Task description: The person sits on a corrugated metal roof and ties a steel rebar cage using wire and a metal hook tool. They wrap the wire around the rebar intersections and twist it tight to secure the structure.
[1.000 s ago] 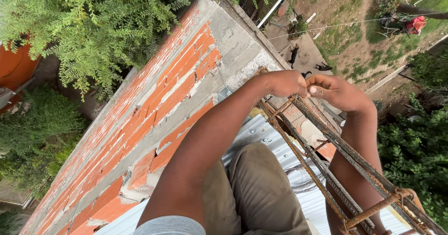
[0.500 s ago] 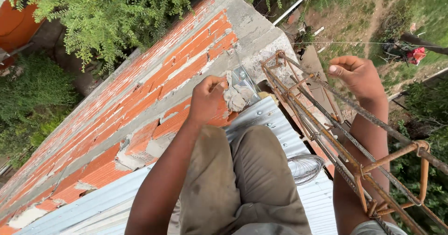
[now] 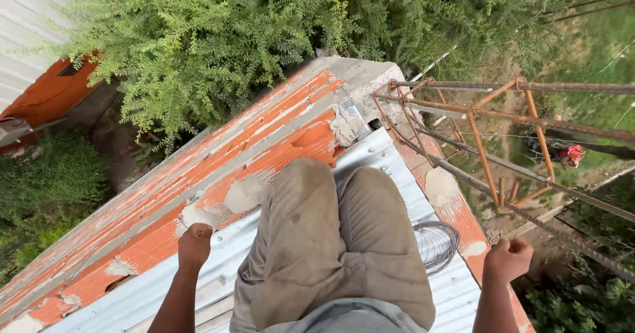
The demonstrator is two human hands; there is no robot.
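The person sits on a corrugated metal roof [image 3: 218,253] and looks down over their own legs in khaki trousers [image 3: 337,240].

The left hand [image 3: 194,244] is curled into a closed fist and holds nothing that can be seen. It rests at the left edge of the roof, where the metal sheet meets the top of the orange brick wall [image 3: 198,187], just below a pale patch of mortar [image 3: 197,215].

The right hand [image 3: 508,259] is also closed in a fist, empty as far as the view shows. It sits at the right edge of the roof, over the orange bricks there, and whether it touches them cannot be told.

Between the right hand and the right knee a coil of thin wire [image 3: 436,246] lies flat on the metal sheet, near that hand but apart from it.

Past the knees, at the far corner of the wall, a lump of grey mortar [image 3: 345,129] sits on the bricks. From that corner a rusty rebar cage [image 3: 489,141], made of long bars tied with square stirrups, reaches out to the right beyond the roof edge, well apart from both hands.

Beyond the wall stands a dense green tree [image 3: 238,42]. Far below on the right, a small red object [image 3: 570,154] lies on the ground among grass.
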